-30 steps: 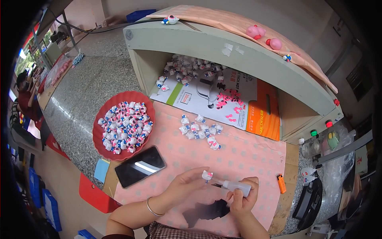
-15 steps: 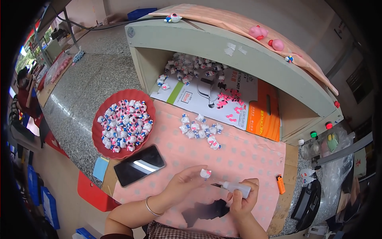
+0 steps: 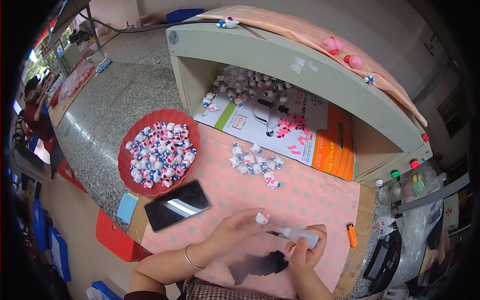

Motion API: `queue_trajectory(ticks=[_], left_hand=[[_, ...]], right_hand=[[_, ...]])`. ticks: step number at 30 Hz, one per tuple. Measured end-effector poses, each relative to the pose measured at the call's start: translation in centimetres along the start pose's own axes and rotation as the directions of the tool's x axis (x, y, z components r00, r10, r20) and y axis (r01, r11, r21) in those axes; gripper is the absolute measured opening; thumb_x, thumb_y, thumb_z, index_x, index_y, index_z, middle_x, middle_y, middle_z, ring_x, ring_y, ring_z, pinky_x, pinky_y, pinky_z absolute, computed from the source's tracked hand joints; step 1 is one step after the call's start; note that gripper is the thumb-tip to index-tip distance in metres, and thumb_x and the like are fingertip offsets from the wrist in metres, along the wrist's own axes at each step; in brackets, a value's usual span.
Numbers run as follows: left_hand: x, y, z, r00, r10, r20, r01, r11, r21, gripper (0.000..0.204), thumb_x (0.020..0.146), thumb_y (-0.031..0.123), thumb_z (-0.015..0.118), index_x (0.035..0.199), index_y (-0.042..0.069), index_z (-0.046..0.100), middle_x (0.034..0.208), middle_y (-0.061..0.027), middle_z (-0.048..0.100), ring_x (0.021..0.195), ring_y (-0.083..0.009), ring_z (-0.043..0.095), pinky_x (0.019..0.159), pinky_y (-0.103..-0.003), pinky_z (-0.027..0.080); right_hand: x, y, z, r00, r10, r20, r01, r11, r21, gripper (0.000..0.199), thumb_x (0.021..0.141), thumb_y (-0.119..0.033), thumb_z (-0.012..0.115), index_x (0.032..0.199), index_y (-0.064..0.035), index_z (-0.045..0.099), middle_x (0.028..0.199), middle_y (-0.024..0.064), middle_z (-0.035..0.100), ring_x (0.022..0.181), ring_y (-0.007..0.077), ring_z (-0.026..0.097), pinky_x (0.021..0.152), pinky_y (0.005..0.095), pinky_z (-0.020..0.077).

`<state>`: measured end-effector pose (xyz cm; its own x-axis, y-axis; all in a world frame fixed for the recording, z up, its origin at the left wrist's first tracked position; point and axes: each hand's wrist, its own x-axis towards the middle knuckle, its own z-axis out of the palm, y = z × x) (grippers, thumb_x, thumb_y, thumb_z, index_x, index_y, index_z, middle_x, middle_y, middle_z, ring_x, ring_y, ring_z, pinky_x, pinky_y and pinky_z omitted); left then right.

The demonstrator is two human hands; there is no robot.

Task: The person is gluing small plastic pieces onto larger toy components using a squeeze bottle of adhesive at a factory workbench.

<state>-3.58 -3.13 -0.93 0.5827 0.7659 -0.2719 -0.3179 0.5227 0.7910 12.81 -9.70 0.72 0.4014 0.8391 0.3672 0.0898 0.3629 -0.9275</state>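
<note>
Between the fingertips of my left hand (image 3: 231, 234) is a small white cat figurine (image 3: 261, 218) with a pink bow. My right hand (image 3: 305, 257) is wrapped around a small translucent squeeze bottle (image 3: 303, 238), whose thin tip points left, just below and to the right of the figurine. Whether the tip touches it, I cannot tell. Both hands are above a pink dotted cloth (image 3: 220, 150), over a dark patch (image 3: 260, 267). Several white, blue and pink figurines (image 3: 256, 163) lie loose farther up the cloth.
A red scalloped bowl (image 3: 125, 175) full of figurines stands at left, beside a black phone (image 3: 177, 205). Behind is a pale open-fronted box (image 3: 200, 47) holding more figurines and small pink pieces (image 3: 295, 125). An orange lighter (image 3: 352, 235) and a black case (image 3: 382, 265) lie at right.
The head view has shifted slightly, moving the surroundings a little in the picture. Both hands keep their grips, and the figurine and bottle stay close together in nearly the same pose.
</note>
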Motion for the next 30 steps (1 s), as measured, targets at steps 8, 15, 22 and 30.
queue_trajectory(ticks=[8, 15, 22, 30], left_hand=[[0.0, -0.6, -0.4, 0.999, 0.034, -0.003, -0.034, 0.999, 0.033, 0.037, 0.083, 0.003, 0.052, 0.119, 0.006, 0.046, 0.103, -0.0031, 0.055, 0.090, -0.0095, 0.052, 0.077, -0.026, 0.046], [0.2, -0.2, -0.4, 0.998, 0.059, 0.011, -0.060, 0.995, 0.081, 0.037, 0.082, 0.002, 0.053, 0.118, 0.006, 0.047, 0.098, -0.0028, 0.056, 0.082, -0.0076, 0.053, 0.074, -0.023, 0.047], [0.2, -0.1, -0.9, 0.998, 0.063, -0.016, -0.061, 0.994, 0.093, 0.036, 0.082, 0.001, 0.053, 0.117, 0.006, 0.048, 0.096, -0.0022, 0.056, 0.078, -0.0068, 0.052, 0.072, -0.022, 0.046], [0.1, 0.1, -1.3, 0.993, 0.109, -0.046, -0.105, 0.991, 0.080, 0.035, 0.081, 0.001, 0.054, 0.116, 0.005, 0.050, 0.094, -0.0018, 0.057, 0.076, -0.0065, 0.052, 0.071, -0.022, 0.046]], right_hand=[[-0.4, 1.1, -0.1, 0.996, -0.016, 0.086, 0.026, 0.993, -0.118, 0.021, 0.084, -0.013, 0.044, 0.093, 0.0030, 0.034, 0.088, 0.0092, 0.031, 0.057, 0.0118, 0.045, 0.035, 0.0207, 0.0420], [-0.6, 2.6, -0.7, 0.983, -0.091, 0.156, 0.129, 0.959, -0.254, 0.019, 0.084, -0.011, 0.043, 0.092, 0.0034, 0.034, 0.088, 0.0095, 0.031, 0.056, 0.0115, 0.045, 0.036, 0.0207, 0.0422], [-0.7, 2.6, -0.4, 0.981, -0.074, 0.181, 0.122, 0.955, -0.269, 0.019, 0.083, -0.011, 0.043, 0.092, 0.0035, 0.034, 0.087, 0.0099, 0.032, 0.053, 0.0116, 0.045, 0.036, 0.0206, 0.0415], [-0.2, 1.7, 0.6, 0.998, -0.047, 0.051, 0.056, 0.978, -0.199, 0.014, 0.077, -0.003, 0.047, 0.087, 0.0025, 0.040, 0.080, 0.0109, 0.038, 0.053, 0.0100, 0.044, 0.044, 0.0200, 0.0384]])
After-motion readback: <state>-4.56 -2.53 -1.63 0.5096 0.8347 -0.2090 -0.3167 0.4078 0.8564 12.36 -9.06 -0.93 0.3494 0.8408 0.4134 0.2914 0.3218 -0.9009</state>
